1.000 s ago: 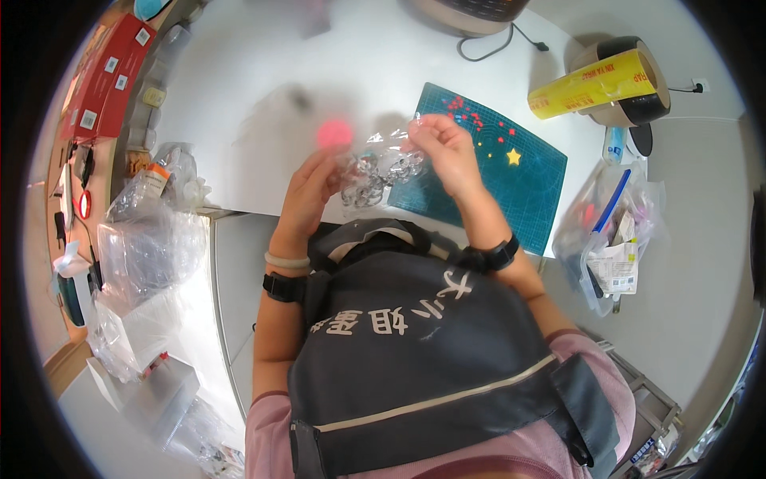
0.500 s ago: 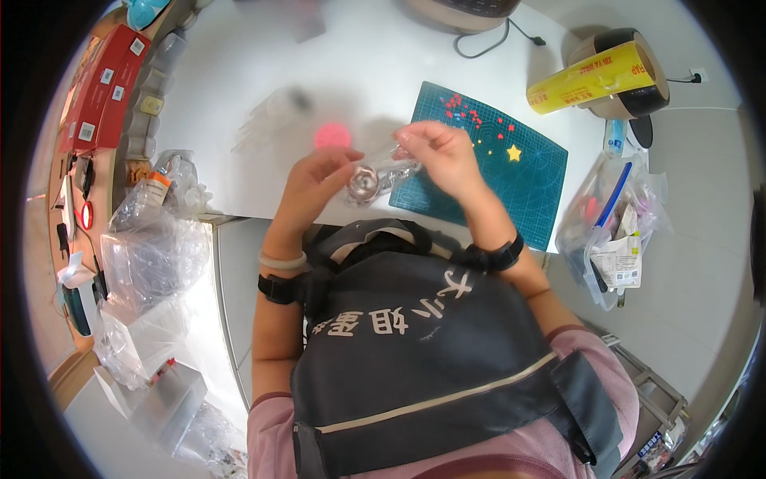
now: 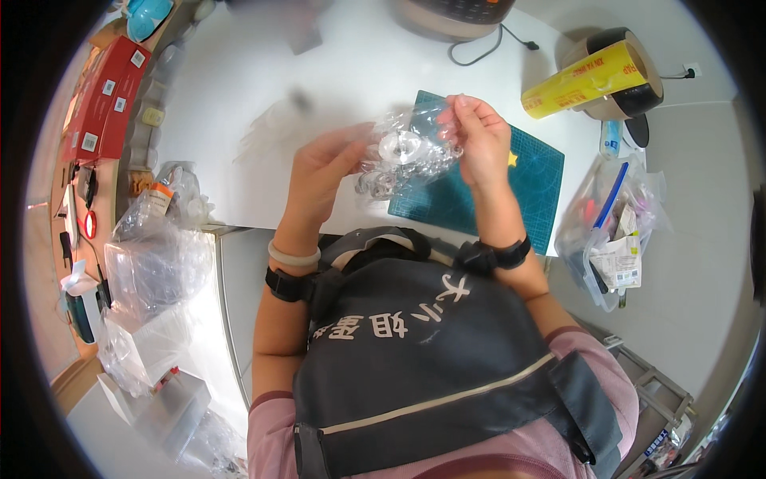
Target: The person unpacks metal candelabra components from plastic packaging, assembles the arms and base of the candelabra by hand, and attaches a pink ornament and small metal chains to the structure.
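Note:
Between my hands, over the front of the white table point(image 3: 231, 180), a crinkled clear plastic bag point(image 3: 427, 160) is stretched out. A whitish ring-like shape point(image 3: 399, 147) shows in the middle of it, and a shiny silvery round part point(image 3: 377, 186) at its lower left; I cannot make out their kind. My left hand point(image 3: 323, 168) pinches the bag's left side, and my right hand point(image 3: 483, 140) grips its upper right edge. Under the right hand lies a green cutting mat point(image 3: 515, 203), with a yellow star point(image 3: 512, 160) partly covered by that hand.
A yellow roll point(image 3: 586, 78) leans by a black-and-beige appliance point(image 3: 638, 92) at the far right. A bag of supplies point(image 3: 602, 227) hangs off the right edge. Another appliance point(image 3: 463, 20) with a cord stands at the back. Red boxes point(image 3: 108, 100) and clear packaging point(image 3: 155, 259) line the left.
The plastic bag has been spread wider and raised. My right hand has moved right and now covers the small red pieces on the mat; the pink disc is no longer plainly visible.

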Motion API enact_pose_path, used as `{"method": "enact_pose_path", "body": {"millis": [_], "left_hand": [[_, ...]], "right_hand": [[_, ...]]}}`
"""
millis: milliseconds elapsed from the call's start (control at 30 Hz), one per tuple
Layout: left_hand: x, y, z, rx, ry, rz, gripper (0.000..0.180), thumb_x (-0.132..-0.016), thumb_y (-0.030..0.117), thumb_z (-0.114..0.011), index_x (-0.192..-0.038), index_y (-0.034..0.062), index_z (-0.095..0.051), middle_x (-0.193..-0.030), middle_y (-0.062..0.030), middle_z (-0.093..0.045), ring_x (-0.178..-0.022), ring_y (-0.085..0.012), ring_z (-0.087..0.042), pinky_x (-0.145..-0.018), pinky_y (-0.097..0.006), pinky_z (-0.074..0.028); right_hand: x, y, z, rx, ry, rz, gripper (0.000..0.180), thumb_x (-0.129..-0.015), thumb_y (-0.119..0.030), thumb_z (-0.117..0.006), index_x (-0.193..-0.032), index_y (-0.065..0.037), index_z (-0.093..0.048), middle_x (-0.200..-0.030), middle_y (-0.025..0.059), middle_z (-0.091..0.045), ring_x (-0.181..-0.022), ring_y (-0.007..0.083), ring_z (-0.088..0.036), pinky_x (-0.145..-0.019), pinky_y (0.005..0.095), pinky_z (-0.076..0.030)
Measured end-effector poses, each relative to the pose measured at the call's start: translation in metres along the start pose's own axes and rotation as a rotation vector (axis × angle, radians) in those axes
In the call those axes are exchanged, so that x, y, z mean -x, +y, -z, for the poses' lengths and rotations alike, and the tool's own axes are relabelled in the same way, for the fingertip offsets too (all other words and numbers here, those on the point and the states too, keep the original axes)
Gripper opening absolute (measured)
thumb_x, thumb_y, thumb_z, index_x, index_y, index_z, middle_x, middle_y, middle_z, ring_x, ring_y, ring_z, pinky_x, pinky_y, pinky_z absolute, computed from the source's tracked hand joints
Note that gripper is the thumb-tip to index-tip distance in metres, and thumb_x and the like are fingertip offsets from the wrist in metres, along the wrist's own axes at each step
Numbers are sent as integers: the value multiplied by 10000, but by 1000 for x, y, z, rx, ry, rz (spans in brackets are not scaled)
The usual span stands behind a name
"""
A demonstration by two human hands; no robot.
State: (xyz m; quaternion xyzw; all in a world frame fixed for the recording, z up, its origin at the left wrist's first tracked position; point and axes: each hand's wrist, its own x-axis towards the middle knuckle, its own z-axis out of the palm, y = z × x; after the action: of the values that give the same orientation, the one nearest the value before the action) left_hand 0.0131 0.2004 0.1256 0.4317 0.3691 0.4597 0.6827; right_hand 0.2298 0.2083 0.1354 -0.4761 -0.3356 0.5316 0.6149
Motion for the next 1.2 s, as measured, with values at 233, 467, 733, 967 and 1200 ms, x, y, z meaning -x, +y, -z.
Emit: {"method": "enact_pose_path", "body": {"millis": [233,467,733,967,1200], "left_hand": [[-1,9,-14,-152,-9,-74,264,-909,133,-570,-1127,-12,-609,-969,-63,-665,-807,-78,-595,-712,-209,-477],[-2,0,-14,-374,-98,-95,291,-881,122,-598,-1124,-39,-586,-874,-41,-652,-782,-78,-581,-697,-212,-467],[9,3,-7,-197,-193,63,371,-864,47,-599,-1215,-23,-506,-1078,-63,-589,-956,-139,-578,-851,-255,-452],[4,-7,-15,107,-67,-18,407,-851,70,-629,-1221,10,-471,-1091,-50,-563,-979,-130,-552,-828,-272,-470],[6,-3,-18,26,-79,-58,502,-819,-2,-638,-1278,-3,-437,-1107,-80,-560,-1008,-146,-547,-840,-285,-484]], "right_hand": [[5,-22,-2,1046,5,932,298,-754,-167,-688,-1041,-102,-645,-1092,79,-583,-1027,263,-509,-866,350,-401],[19,-8,-13,820,-365,560,212,-770,-139,-697,-967,-65,-682,-840,53,-645,-715,170,-607,-639,275,-469],[12,0,-6,249,-10,190,182,-864,-110,-629,-938,56,-633,-759,73,-674,-649,64,-585,-594,182,-460],[10,0,-3,269,-33,119,186,-860,-148,-650,-876,35,-624,-701,47,-649,-593,32,-540,-548,173,-433],[8,-16,-1,236,22,20,195,-843,-152,-676,-880,34,-628,-663,38,-636,-574,63,-574,-532,189,-454]]}}
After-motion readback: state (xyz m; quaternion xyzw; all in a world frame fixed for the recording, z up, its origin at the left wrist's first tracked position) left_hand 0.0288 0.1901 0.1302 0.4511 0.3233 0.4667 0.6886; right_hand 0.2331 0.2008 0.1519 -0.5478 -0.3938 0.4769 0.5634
